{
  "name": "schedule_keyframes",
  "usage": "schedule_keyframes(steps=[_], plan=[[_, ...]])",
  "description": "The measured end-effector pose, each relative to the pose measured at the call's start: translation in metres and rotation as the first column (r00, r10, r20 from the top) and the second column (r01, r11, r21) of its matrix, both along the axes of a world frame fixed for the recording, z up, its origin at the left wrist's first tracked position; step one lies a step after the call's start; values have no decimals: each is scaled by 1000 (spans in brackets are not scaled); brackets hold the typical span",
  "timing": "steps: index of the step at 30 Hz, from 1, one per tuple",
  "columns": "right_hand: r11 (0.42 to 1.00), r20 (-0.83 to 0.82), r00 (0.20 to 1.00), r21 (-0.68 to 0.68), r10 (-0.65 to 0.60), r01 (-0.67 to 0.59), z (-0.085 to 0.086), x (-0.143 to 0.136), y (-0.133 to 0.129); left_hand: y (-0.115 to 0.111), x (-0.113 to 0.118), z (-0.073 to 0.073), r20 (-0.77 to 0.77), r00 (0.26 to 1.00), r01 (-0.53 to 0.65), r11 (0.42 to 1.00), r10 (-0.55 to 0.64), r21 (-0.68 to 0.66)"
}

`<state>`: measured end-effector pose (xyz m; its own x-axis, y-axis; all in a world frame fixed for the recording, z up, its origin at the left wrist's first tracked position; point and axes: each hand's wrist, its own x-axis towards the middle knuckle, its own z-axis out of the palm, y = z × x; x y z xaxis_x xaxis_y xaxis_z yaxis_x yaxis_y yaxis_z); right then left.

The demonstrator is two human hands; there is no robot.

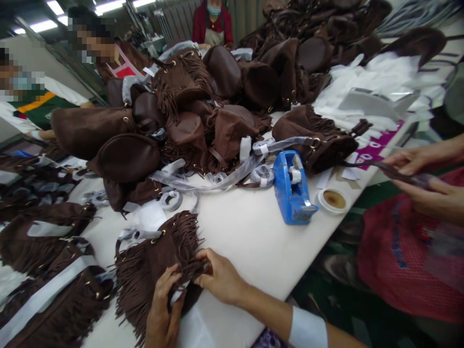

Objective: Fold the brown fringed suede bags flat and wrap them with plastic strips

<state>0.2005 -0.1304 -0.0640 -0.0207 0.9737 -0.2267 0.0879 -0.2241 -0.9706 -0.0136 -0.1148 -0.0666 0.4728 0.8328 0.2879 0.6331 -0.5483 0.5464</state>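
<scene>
A dark brown fringed bag (pixel 152 261) lies on the white table in front of me, with gold eyelets along its top edge. My left hand (pixel 165 307) is curled against the bag's lower right side, and a small pale strip shows between its thumb and fingers. With thumb and fingertips, my right hand (pixel 219 278) pinches dark brown strands at the bag's right side; whether they are fringe or a cord I cannot tell. Wrapped strap pieces (pixel 136 235) rest on the bag's upper edge.
A blue tape dispenser (pixel 293 188) and a small round tub (pixel 333 199) stand near the table's right edge. Brown bags (pixel 224 135) are heaped behind, others lie at left. At right, a co-worker's hands (pixel 420 169) hold a brown strap. White sheets (pixel 366 92) are piled at back right.
</scene>
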Motion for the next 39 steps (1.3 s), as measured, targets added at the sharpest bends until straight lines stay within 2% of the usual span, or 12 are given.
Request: schedule_keyframes(steps=[3,6,8,10,13,15,18,20,25,28,34,39], plan=[[995,29,995,-32,-96,97,0,-13,1,0,-1,-2,-16,1000,-20,1000,20,16],[989,205,972,115,-114,92,2,-14,-3,0,1,-3,-25,998,-48,997,49,56],[952,385,916,306,-114,-10,1,-15,-8,0,0,-4,-20,999,-48,994,51,101],[874,568,809,458,-147,-162,-2,-18,-12,1,-2,-5,-22,999,-23,991,26,133],[792,712,669,528,-214,-307,-8,-22,-17,3,-4,-9,-25,1000,22,987,-18,160],[817,697,686,511,-211,-268,-10,-20,-18,3,-5,-11,-24,999,38,985,-34,169],[900,550,812,429,-194,-75,-7,-15,-20,2,-2,-11,-28,999,44,985,-39,165],[919,481,858,392,-181,-26,-4,-13,-20,0,0,-9,-34,999,38,987,-33,154],[938,506,847,345,-163,-25,-1,-13,-16,-2,4,-2,-53,997,66,989,-59,136],[922,576,803,376,-153,-94,-2,-12,-14,-2,7,0,-86,992,106,975,-91,197],[863,771,624,394,-125,-315,-6,-13,-14,-4,11,-2,-128,987,131,956,-100,262],[855,786,616,292,40,-429,-1,7,-15,-2,9,2,-315,938,219,949,-141,228]])
